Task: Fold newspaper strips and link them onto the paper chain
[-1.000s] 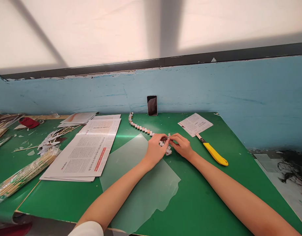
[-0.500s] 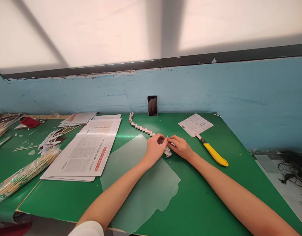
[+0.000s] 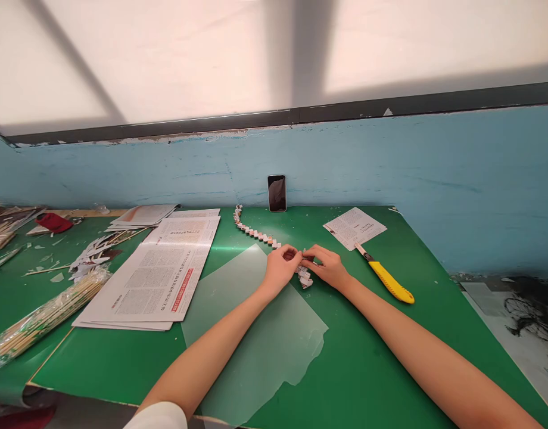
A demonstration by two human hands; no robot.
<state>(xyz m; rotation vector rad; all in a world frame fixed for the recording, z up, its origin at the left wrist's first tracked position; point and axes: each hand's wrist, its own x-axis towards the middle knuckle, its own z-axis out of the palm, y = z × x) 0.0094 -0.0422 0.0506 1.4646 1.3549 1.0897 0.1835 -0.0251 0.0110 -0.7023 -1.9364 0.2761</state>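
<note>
My left hand (image 3: 280, 269) and my right hand (image 3: 326, 266) meet over the table, fingertips pinched close together. Both grip a chain of folded newspaper (image 3: 256, 234), a zigzag of small interlocked links. One stretch of it curves away to the back left, and a short end hangs out below the fingers. The exact link between the fingertips is partly hidden. Under my left forearm lies a translucent sheet (image 3: 256, 345) with a torn edge. To the right, a yellow-handled utility knife (image 3: 392, 283) touches a square of newspaper (image 3: 355, 227) with its tip.
A phone (image 3: 277, 193) leans against the blue wall. Stacked newspaper sheets (image 3: 162, 268) lie to the left, beside a plastic-wrapped bundle of wooden sticks (image 3: 50, 316). Paper scraps (image 3: 93, 256) and a red object (image 3: 53, 222) are farther left. The green table (image 3: 367, 369) ends at the right.
My fingertips have shifted slightly on the paper chain, and its short lower end shows a little more between the hands. The other things stay where they were.
</note>
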